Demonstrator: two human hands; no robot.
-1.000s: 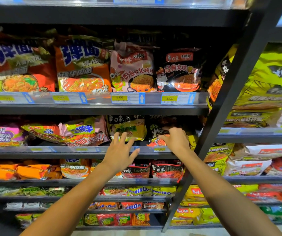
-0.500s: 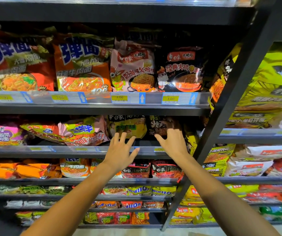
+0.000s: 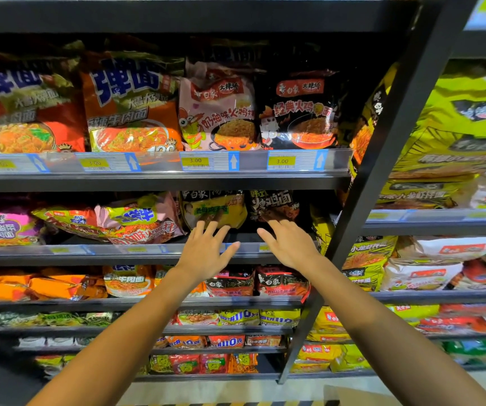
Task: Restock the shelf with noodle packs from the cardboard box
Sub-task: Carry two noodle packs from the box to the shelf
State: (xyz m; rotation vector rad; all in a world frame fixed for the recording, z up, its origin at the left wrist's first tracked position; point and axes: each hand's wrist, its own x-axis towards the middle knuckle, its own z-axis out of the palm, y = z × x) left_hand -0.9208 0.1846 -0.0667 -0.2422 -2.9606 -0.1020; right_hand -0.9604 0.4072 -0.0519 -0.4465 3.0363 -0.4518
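Note:
Both arms reach up to the second shelf (image 3: pixel 148 253) of a black rack full of noodle packs. My left hand (image 3: pixel 206 250) is open with fingers spread, its fingertips at the lower edge of a yellow noodle pack (image 3: pixel 215 209). My right hand (image 3: pixel 288 244) is open too, fingertips touching the bottom of a dark brown noodle pack (image 3: pixel 274 205) standing just right of the yellow one. Neither hand holds anything. A corner of the cardboard box (image 3: pixel 353 395) shows on the floor at the bottom right.
A black upright post (image 3: pixel 382 159) slants past my right hand. The shelf above holds orange, pink (image 3: pixel 217 112) and black (image 3: pixel 297 112) packs behind a price rail (image 3: pixel 236 161). Lower shelves and the right-hand bay carry several more packs, including large green-yellow bags (image 3: pixel 456 124).
My right hand went from curled on the dark pack at the shelf's edge to flat and open; the pack now stands further back. My left hand crept up to the yellow pack.

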